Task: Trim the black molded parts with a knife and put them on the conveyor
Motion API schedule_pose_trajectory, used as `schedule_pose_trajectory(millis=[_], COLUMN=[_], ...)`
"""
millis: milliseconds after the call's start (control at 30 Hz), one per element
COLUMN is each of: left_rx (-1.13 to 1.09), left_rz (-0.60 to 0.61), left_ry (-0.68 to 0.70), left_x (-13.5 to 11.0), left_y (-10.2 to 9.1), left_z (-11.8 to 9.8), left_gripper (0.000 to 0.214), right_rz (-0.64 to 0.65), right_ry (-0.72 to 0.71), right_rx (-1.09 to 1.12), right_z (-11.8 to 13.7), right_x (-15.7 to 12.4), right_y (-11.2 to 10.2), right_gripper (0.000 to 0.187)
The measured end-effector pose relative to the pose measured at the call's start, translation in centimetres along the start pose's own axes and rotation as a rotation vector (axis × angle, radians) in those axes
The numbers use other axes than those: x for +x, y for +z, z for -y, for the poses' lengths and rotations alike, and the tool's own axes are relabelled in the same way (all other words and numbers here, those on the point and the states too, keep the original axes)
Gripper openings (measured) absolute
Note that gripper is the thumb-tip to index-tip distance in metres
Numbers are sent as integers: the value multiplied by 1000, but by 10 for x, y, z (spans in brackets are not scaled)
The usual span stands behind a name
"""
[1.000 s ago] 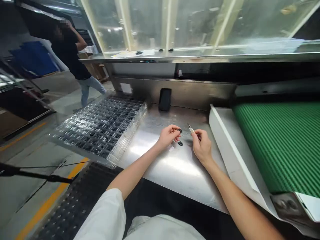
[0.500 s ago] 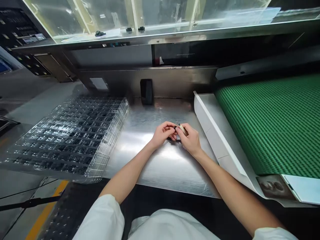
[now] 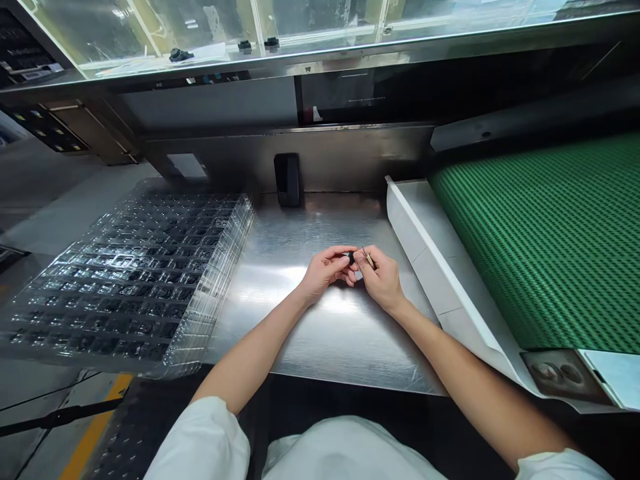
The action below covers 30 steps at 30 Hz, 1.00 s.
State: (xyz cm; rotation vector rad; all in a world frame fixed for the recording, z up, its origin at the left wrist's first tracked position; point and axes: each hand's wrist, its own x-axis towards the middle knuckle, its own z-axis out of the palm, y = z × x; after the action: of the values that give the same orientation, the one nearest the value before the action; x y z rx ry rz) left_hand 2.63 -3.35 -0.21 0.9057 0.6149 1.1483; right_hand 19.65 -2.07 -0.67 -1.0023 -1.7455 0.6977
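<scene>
My left hand (image 3: 323, 273) pinches a small black part (image 3: 351, 258) between thumb and fingertips, just above the metal table. Close against it, my right hand (image 3: 383, 280) is closed around a slim tool with a cream handle (image 3: 370, 260). Its tip is too small to make out. The fingertips of both hands nearly meet at the black part. Left of the hands lies a stack of clear plastic trays (image 3: 200, 320), their pockets filled with black parts.
The brushed metal table (image 3: 320, 347) spans the middle. A black phone-like device (image 3: 287, 180) leans against the back panel. On the right, a white raised guard (image 3: 425, 260) borders a green conveyor belt (image 3: 550, 240). Transparent panels (image 3: 320, 27) stand behind.
The tool in my right hand has turned, so less of its cream handle shows. My left hand still pinches the black part. The view has shifted slightly.
</scene>
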Motion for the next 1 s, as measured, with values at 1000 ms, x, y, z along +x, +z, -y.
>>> schedule_pose_trajectory(millis=[1000], left_rx=[-31], left_rz=[-136], left_ry=[46], left_x=[1], left_y=[-2], left_z=[-9], left_gripper=[52], right_rz=[-34], right_ry=[-112], right_rx=[-389], right_z=[-9], right_x=[-3], right_y=[1], right_gripper=[60])
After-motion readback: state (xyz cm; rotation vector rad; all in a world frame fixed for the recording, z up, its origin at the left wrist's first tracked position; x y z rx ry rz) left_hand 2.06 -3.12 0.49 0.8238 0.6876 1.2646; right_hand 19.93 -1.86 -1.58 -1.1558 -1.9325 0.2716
